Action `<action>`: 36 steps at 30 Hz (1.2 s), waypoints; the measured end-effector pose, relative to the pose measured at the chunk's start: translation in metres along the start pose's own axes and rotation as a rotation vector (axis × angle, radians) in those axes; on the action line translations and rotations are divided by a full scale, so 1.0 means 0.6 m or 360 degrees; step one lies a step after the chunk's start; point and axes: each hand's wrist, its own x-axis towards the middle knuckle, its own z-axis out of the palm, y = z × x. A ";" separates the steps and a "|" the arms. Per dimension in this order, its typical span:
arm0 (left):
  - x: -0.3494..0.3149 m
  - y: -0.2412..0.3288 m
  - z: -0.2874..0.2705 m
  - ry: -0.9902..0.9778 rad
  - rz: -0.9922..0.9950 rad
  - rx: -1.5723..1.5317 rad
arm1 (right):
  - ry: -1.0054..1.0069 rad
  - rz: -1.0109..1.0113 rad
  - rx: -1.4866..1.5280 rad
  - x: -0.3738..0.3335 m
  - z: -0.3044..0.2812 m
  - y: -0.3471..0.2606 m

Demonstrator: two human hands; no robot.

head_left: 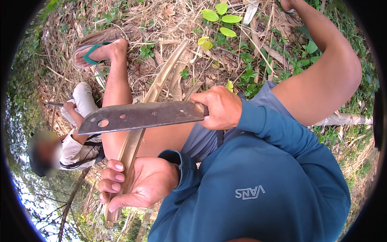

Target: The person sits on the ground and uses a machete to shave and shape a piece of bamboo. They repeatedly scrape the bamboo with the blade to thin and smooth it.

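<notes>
My left hand (147, 179) is turned palm up, its fingers curled round the lower part of a long, pale split bamboo strip (164, 78). The strip slants up and away over my bare leg, with a short end below my fingers. My right hand (222, 108) is closed on the short handle of a machete (149, 115), most of which the fingers hide. Its broad dark blade, with several holes, points left and crosses above the strip. Whether blade and strip touch, I cannot tell.
Dry leaves and stalks (169, 16) cover the ground, with a green seedling (221, 18) ahead. My left foot wears a green-strapped sandal (94, 54). Another person (82, 147) in light clothes sits close by at the left, holding a dark tool. A thin log (344, 119) lies at the right.
</notes>
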 end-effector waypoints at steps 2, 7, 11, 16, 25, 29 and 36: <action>-0.001 0.000 0.001 -0.0042 -0.0039 -0.0027 | 0.0009 0.0109 0.0053 0.005 -0.002 0.017; -0.009 -0.003 -0.005 -0.0053 0.0088 0.0090 | -0.0136 0.0398 0.0050 0.001 -0.023 0.013; -0.006 0.001 0.003 -0.0051 -0.0016 -0.0022 | 0.0023 0.0083 -0.0016 -0.002 -0.002 0.024; 0.009 -0.015 -0.007 -0.0056 0.0008 -0.0036 | 0.0081 0.0515 -0.0052 0.037 -0.008 0.067; 0.007 -0.017 -0.001 -0.0041 0.0013 0.0038 | 0.0209 0.0539 -0.0195 0.047 0.000 0.118; 0.004 -0.015 -0.012 0.0019 0.0039 -0.0051 | -0.0014 0.0448 -0.0198 0.026 -0.004 0.065; 0.013 -0.021 -0.019 -0.0030 0.0033 -0.0055 | 0.0089 0.0552 -0.0314 0.041 -0.006 0.100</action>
